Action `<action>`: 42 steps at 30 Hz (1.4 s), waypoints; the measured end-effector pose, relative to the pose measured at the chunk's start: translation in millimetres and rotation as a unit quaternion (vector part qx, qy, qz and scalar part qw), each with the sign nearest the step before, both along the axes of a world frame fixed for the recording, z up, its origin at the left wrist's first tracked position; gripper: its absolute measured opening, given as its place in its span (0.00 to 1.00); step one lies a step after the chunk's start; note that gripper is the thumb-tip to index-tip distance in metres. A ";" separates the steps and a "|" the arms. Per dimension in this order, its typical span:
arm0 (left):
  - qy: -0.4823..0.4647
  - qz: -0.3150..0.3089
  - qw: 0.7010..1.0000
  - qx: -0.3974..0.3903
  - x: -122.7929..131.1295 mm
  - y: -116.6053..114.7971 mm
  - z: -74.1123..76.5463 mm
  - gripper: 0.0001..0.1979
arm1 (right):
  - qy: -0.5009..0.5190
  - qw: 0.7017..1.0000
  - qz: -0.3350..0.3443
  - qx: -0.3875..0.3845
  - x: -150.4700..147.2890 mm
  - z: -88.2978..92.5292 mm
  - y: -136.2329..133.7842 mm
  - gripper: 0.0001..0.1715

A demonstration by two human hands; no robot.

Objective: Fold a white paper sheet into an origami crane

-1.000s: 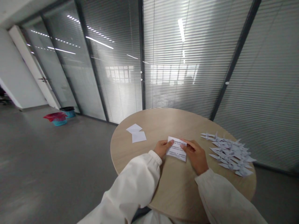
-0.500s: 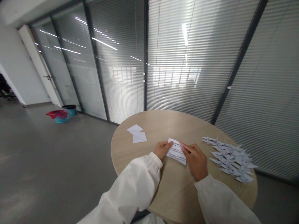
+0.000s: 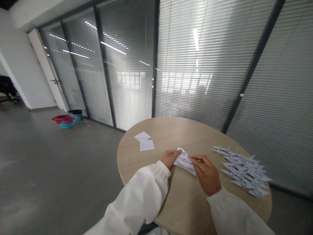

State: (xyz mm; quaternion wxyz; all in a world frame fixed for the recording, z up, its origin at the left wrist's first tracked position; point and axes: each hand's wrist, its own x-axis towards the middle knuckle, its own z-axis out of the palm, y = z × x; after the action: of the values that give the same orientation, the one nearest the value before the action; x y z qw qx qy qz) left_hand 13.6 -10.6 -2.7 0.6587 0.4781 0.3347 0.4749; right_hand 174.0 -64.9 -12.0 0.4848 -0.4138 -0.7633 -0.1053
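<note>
A sheet of paper (image 3: 184, 162) with printed lines of text is held between my two hands above the round table. My left hand (image 3: 170, 158) pinches its left edge, thumb on top. At its right edge, my right hand (image 3: 206, 171) has thumb and fingers pressed together on the paper. The sheet bends slightly, and its lower right corner sits beside my right fingers. Its underside is hidden.
Two white paper squares (image 3: 146, 145) lie partly overlapping on the table (image 3: 176, 127) at the left. Several folded paper cranes (image 3: 242, 169) cluster at the right edge. A glass wall with blinds (image 3: 190, 65) stands behind. Two bins (image 3: 66, 123) are on the floor, far left.
My right hand has shifted slightly right and down along the paper's right edge. The sheet's upper right corner looks folded or turned under now. The whole view has shifted a little.
</note>
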 end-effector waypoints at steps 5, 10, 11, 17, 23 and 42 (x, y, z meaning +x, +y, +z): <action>-0.008 0.004 1.000 -0.017 0.8 1.6 0.9 0.21 | -0.119 0.990 0.015 0.075 4.4 0.7 1.5 0.18; 0.007 -0.011 1.000 -0.012 -0.8 5.9 -0.6 0.21 | -0.165 0.979 0.045 0.114 2.1 4.7 -0.6 0.18; 0.010 -0.011 1.000 -0.010 -1.2 6.8 -0.7 0.22 | -0.169 0.978 0.047 0.113 2.0 4.9 -0.6 0.18; 0.033 -0.009 0.999 -0.013 -2.4 10.5 -0.4 0.21 | -0.174 0.978 0.049 0.102 4.3 2.5 2.0 0.19; 0.035 -0.003 0.999 -0.008 -2.2 11.2 -2.9 0.21 | -0.183 0.977 0.054 0.092 3.2 2.2 2.2 0.18; 0.093 0.006 0.995 0.047 -9.2 12.4 -1.7 0.23 | -0.153 0.984 0.080 0.035 -5.0 5.2 -3.2 0.15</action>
State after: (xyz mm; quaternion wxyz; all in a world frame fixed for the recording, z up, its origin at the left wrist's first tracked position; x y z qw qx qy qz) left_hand 4.4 1.7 -4.3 0.5983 0.5486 0.3750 0.4477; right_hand 169.0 -68.1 -6.8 0.3831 -0.3136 -0.8550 -0.1547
